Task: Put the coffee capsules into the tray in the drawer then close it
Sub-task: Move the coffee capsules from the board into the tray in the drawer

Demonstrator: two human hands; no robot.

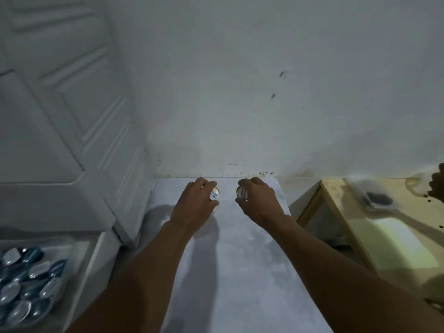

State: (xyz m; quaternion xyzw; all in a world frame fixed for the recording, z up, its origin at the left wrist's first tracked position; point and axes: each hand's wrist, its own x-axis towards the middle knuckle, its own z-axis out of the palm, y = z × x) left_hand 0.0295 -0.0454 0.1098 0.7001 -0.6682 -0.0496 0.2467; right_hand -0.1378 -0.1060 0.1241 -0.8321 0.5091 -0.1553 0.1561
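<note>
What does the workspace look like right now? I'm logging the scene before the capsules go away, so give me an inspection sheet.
Surface: white tabletop, bare apart from the hands.
Job's things: one capsule in the left hand, another capsule in the right hand; open drawer at lower left, tray of blue capsules inside.
Clutter: dark object on the wooden table.
Hands: both closed on capsules.
Cables: nothing seen.
Surroundings: marked white wall, white panelled door.

We are reaching both arms over a white countertop toward the wall. Our left hand is gripping one coffee capsule, our right hand another. At lower left, an open drawer is holding a tray of blue capsules.
</note>
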